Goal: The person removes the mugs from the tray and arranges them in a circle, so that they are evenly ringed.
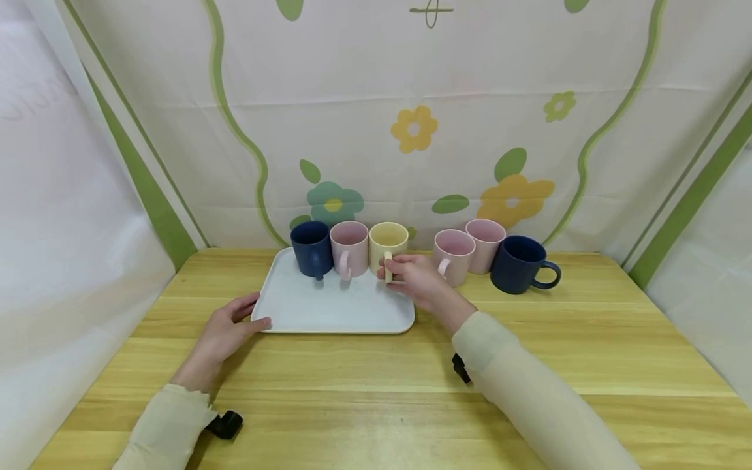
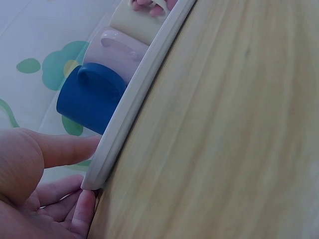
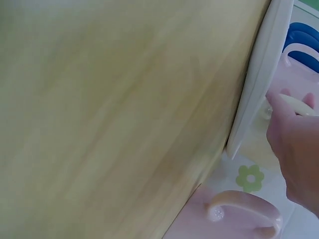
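Observation:
A white tray (image 1: 329, 310) lies on the wooden table with a dark blue mug (image 1: 310, 251), a pink mug (image 1: 350, 254) and a pale yellow mug (image 1: 388, 238) side by side along its back edge. All three handles point toward me. My right hand (image 1: 417, 281) pinches the yellow mug's handle between thumb and fingers. At the tray's front left corner, my left hand (image 1: 226, 329) grips the rim. In the left wrist view its thumb (image 2: 70, 148) is on the upper side and the fingertips (image 2: 84, 209) are at the lower edge.
Right of the tray stand two more pink mugs (image 1: 454, 258) and a second dark blue mug (image 1: 518, 267), whose handle points right. Behind the table (image 1: 352, 398) hangs a white cloth (image 1: 352, 85) printed with flowers; white cloth also hangs at both sides.

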### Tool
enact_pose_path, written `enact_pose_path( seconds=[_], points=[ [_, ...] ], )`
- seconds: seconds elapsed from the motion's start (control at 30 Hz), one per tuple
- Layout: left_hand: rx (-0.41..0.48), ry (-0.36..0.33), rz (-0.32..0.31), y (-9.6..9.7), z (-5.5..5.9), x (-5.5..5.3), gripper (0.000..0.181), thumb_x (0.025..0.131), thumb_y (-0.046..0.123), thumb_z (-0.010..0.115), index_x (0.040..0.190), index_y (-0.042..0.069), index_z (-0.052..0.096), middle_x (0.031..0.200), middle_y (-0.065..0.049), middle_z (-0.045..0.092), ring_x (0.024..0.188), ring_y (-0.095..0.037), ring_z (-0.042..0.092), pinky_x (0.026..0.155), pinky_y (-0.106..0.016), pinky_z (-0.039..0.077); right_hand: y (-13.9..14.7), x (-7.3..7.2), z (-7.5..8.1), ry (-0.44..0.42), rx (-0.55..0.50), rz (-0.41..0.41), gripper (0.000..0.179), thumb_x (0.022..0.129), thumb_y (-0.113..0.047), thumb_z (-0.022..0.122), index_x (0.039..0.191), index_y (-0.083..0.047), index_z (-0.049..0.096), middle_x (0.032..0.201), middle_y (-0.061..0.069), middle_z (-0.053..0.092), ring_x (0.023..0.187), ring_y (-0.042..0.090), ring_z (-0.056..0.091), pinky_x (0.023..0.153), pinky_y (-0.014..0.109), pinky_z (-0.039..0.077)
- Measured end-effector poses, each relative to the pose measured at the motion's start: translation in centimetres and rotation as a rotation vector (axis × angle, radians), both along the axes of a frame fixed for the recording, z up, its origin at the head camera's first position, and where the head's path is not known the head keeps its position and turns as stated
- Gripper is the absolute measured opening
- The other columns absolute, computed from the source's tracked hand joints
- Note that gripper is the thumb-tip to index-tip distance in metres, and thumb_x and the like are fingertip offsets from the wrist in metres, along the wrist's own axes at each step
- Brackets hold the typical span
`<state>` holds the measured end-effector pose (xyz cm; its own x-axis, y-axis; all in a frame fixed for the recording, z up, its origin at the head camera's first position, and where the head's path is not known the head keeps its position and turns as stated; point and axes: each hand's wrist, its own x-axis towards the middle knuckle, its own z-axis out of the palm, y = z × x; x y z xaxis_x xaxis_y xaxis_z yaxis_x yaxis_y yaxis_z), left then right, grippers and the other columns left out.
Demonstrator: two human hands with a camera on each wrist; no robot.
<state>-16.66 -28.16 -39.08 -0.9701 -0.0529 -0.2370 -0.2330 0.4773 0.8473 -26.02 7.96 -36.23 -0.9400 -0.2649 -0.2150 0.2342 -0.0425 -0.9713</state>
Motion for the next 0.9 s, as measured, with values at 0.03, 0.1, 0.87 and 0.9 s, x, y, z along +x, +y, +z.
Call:
enact_pose_path(
  seconds=[0.03, 0.1, 0.87, 0.9],
  points=[
    [0.001, 0.001, 0.000, 0.0, 0.0, 0.0, 0.080, 0.102, 0.025, 0.073, 0.167, 0.006, 0.030, 0.169, -0.024, 0.038, 0.154, -0.043, 0.039, 0.124, -0.053, 0.035, 0.0, 0.0, 0.0, 0.001, -0.003, -0.001, 0.039, 0.112, -0.011, 0.052, 0.142, 0.013, 0.056, 0.102, 0.010, 0.074, 0.114, 0.024, 0.066, 0.120, 0.053, 0.045],
    [0.002, 0.000, -0.001, 0.0, 0.0, 0.0, 0.080, 0.102, 0.025, 0.073, 0.168, 0.006, 0.030, 0.169, -0.024, 0.038, 0.154, -0.042, 0.038, 0.124, -0.053, 0.035, 0.0, 0.0, -0.1, 0.008, 0.000, -0.011, 0.038, 0.112, -0.011, 0.051, 0.140, 0.014, 0.057, 0.093, 0.006, 0.073, 0.107, 0.021, 0.067, 0.119, 0.054, 0.046],
    [-0.016, -0.004, 0.004, 0.0, 0.0, 0.0, 0.079, 0.103, 0.025, 0.072, 0.167, 0.006, 0.031, 0.169, -0.025, 0.038, 0.154, -0.043, 0.038, 0.124, -0.055, 0.034, 1.5, 2.5, 2.4, 0.126, 0.033, -0.118, 0.034, 0.108, -0.009, 0.061, 0.137, 0.007, 0.067, 0.120, 0.017, 0.077, 0.093, 0.008, 0.079, 0.103, 0.048, 0.059],
    [-0.018, -0.007, 0.005, 0.0, 0.1, 0.0, 0.079, 0.103, 0.026, 0.072, 0.167, 0.006, 0.031, 0.169, -0.025, 0.038, 0.154, -0.043, 0.038, 0.125, -0.055, 0.033, 1.7, 2.7, 2.5, 0.139, 0.039, -0.108, 0.034, 0.108, -0.009, 0.061, 0.137, 0.007, 0.067, 0.120, 0.016, 0.078, 0.093, 0.009, 0.079, 0.101, 0.046, 0.060]
  ],
)
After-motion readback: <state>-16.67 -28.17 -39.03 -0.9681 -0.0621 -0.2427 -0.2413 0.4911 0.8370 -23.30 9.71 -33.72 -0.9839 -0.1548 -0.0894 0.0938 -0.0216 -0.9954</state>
